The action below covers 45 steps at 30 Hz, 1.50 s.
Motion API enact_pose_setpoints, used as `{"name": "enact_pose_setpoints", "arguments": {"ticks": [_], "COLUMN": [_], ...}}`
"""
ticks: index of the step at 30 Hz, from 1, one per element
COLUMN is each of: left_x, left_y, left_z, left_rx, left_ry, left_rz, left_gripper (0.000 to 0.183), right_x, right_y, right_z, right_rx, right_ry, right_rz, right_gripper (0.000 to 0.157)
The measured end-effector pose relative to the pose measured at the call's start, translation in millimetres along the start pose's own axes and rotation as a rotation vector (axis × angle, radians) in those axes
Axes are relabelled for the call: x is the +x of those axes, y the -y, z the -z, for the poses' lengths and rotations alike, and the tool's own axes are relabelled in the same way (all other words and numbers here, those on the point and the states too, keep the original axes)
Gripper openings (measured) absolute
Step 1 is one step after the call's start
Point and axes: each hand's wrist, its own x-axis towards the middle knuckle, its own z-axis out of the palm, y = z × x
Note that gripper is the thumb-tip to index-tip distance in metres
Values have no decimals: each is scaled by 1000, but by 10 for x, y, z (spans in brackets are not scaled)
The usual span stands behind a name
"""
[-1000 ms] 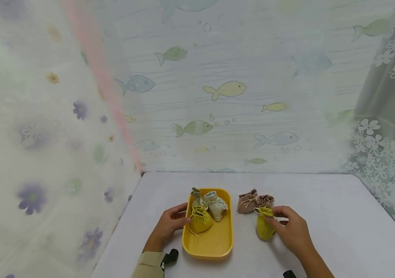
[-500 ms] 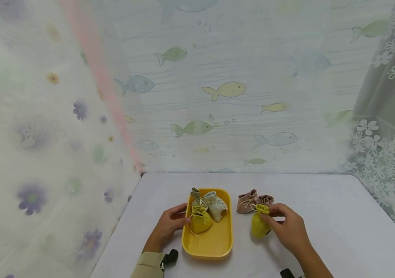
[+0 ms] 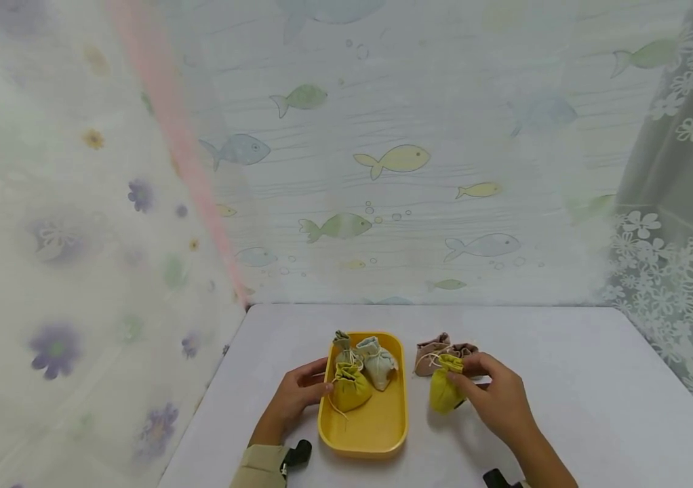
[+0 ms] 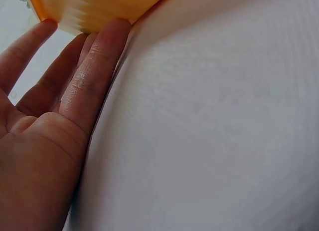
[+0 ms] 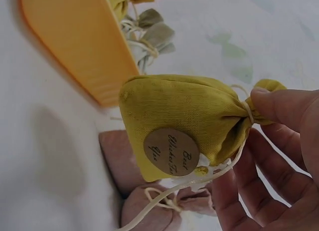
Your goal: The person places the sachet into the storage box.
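Observation:
My right hand (image 3: 499, 396) pinches a mustard-yellow drawstring pouch (image 3: 444, 393) by its gathered neck, between thumb and fingers. In the right wrist view this pouch (image 5: 179, 111) hangs off the table, with a round brown label (image 5: 171, 151) and a loose pale cord (image 5: 164, 193). A yellow tray (image 3: 377, 430) stands to its left, holding a second yellow pouch (image 3: 351, 390), a pale grey pouch (image 3: 378, 366) and a grey-green pouch (image 3: 343, 344). Fairly straight fingers of my left hand (image 3: 298, 393) rest against the tray's left side; the left wrist view shows fingertips at its wall (image 4: 99, 9).
Two brownish-pink pouches (image 3: 428, 356) lie behind the held pouch, partly hidden by it. The white tabletop (image 3: 603, 393) reaches back to a curtain (image 3: 407, 224) printed with fish. A flower-printed curtain (image 3: 90, 285) hangs at the left.
My right hand has carried the yellow pouch left, toward the tray, and slightly up. It now overlaps the brownish-pink pouches more. The left hand and tray stay nearly in place.

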Motion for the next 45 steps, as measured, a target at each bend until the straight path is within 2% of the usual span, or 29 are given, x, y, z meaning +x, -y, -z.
{"name": "enact_pose_setpoints", "arguments": {"ticks": [12, 19, 29, 45], "left_x": [11, -1, -6, -7], "left_y": [11, -9, -10, -2], "left_z": [3, -3, -2, -12], "left_rx": [9, 27, 21, -7], "left_ry": [2, -1, 3, -5], "left_rz": [6, 5, 0, -10], "left_gripper": [70, 71, 71, 69], "right_x": [36, 65, 97, 134], "right_y": [98, 221, 368, 474], "right_z": [-71, -94, -196, -399], "right_rx": [91, 103, 158, 216], "right_ry": [-33, -40, -11, 94], "right_rz": [66, 90, 117, 145], "right_gripper": [20, 18, 21, 21]}}
